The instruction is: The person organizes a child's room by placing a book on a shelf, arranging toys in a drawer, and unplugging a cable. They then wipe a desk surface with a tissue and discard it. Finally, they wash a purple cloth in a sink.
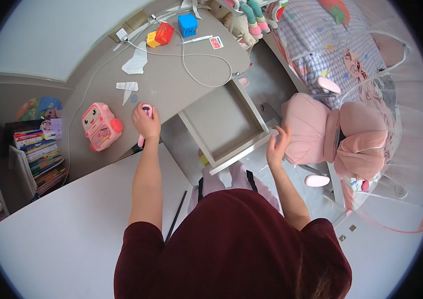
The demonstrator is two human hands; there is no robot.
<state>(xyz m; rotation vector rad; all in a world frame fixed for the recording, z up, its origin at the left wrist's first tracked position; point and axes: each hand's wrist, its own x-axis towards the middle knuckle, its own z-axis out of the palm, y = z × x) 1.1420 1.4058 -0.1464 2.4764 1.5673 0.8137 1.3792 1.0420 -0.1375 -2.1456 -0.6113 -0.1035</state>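
Note:
My left hand (145,122) is closed around a slim pink object (146,110) at the front edge of the grey desk (171,79); its lower end pokes out below my fist. A pink toy machine with a face (101,126) lies just left of that hand. My right hand (278,145) hovers with fingers spread beside the front right corner of the open, empty drawer (226,124), holding nothing.
A white cable (196,55), paper scraps (131,74), a red basket (164,34), a yellow block, a blue cube (187,24) and a small card lie on the desk. A pink chair (336,134) stands right. Books (39,154) fill a shelf at left.

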